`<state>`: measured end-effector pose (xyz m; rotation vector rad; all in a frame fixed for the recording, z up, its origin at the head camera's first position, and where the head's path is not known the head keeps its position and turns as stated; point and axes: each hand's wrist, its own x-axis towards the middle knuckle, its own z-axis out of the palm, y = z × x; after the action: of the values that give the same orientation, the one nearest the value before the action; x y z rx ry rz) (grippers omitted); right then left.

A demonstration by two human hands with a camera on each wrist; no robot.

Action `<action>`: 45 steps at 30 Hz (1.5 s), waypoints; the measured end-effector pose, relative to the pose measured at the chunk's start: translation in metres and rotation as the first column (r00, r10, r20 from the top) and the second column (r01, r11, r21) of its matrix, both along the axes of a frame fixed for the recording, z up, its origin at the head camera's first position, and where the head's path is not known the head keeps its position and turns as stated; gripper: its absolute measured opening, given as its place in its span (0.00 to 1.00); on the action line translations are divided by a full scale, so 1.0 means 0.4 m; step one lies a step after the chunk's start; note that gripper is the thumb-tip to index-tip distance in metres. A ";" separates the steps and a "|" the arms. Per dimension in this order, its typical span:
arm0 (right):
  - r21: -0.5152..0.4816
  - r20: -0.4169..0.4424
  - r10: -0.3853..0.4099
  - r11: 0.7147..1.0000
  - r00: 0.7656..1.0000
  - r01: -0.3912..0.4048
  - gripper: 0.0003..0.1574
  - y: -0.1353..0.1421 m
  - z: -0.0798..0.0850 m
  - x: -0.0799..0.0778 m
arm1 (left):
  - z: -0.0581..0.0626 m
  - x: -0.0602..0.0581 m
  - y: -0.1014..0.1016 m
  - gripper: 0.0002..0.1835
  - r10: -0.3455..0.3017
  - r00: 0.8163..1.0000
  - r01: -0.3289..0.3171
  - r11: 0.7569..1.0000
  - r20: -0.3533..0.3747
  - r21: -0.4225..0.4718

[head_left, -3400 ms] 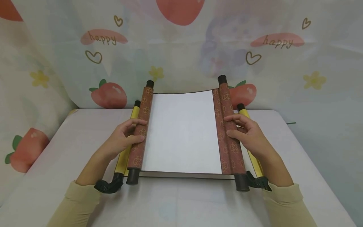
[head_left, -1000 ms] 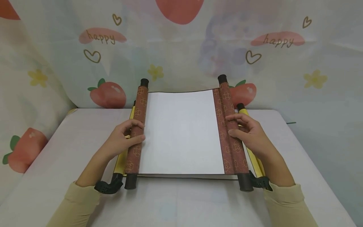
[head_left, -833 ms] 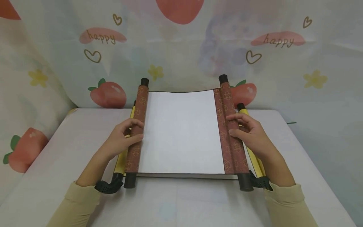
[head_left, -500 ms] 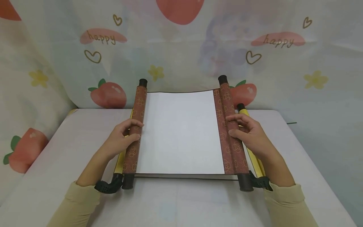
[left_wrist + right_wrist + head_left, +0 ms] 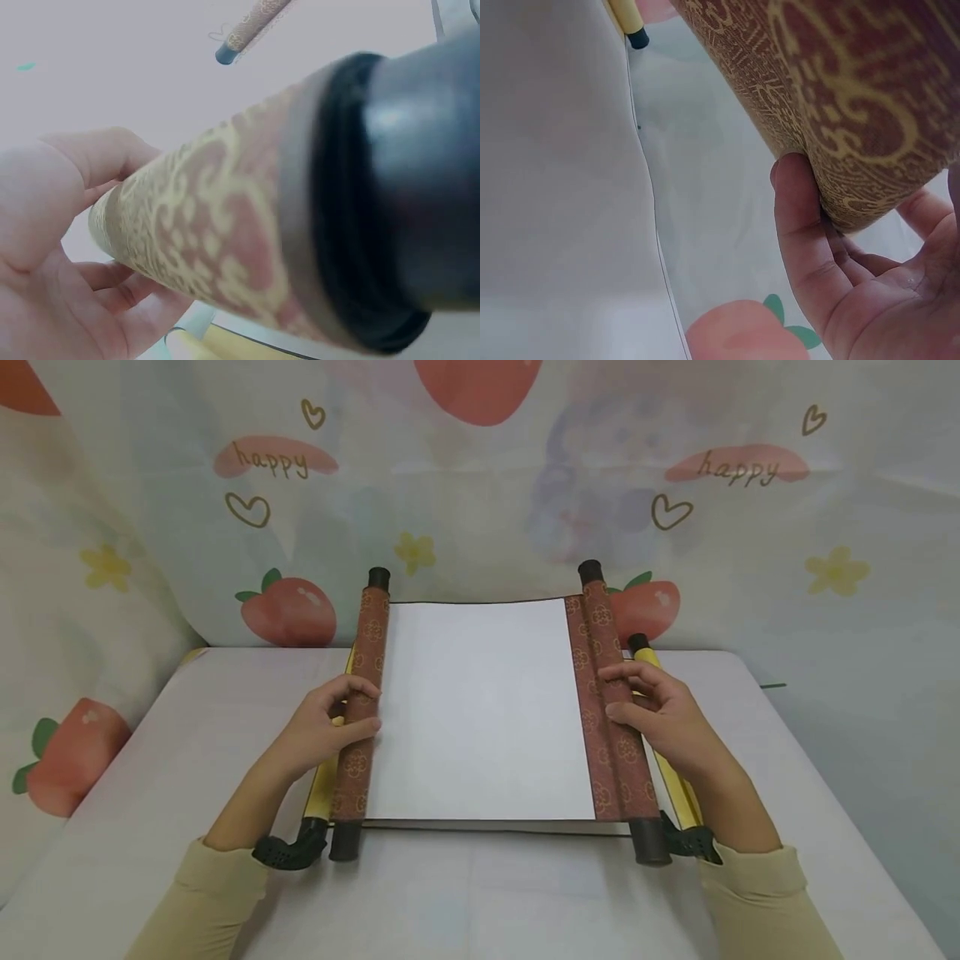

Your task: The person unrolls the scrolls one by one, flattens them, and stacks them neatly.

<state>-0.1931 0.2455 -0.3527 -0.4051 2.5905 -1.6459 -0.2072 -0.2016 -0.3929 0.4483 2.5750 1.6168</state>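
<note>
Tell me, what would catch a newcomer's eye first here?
Probably the blank white sheet of the scroll, spread in the middle between a reddish-brown, gold-patterned left roller and right roller, one held in the left hand, the other in the right hand. A yellow rod peeks out at each outer side, and behind the table hangs a pale backdrop printed with red fruit and "happy".
</note>
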 end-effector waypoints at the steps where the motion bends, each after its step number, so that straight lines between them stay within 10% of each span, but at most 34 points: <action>1: 0.002 -0.002 0.001 1.000 1.000 -0.001 0.24 0.000 0.000 0.000 | 0.000 0.000 -0.001 0.19 0.000 1.000 0.000 1.000 -0.002 0.001; 45: 0.010 -0.055 -0.013 1.000 0.998 0.014 0.23 0.000 0.005 0.004 | 0.016 0.000 -0.030 0.20 0.018 0.998 -0.021 0.998 -0.053 -0.058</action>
<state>-0.1914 0.2456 -0.3505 -0.4392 2.6452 -1.6486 -0.2071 -0.2134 -0.3864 0.4690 2.6649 1.5509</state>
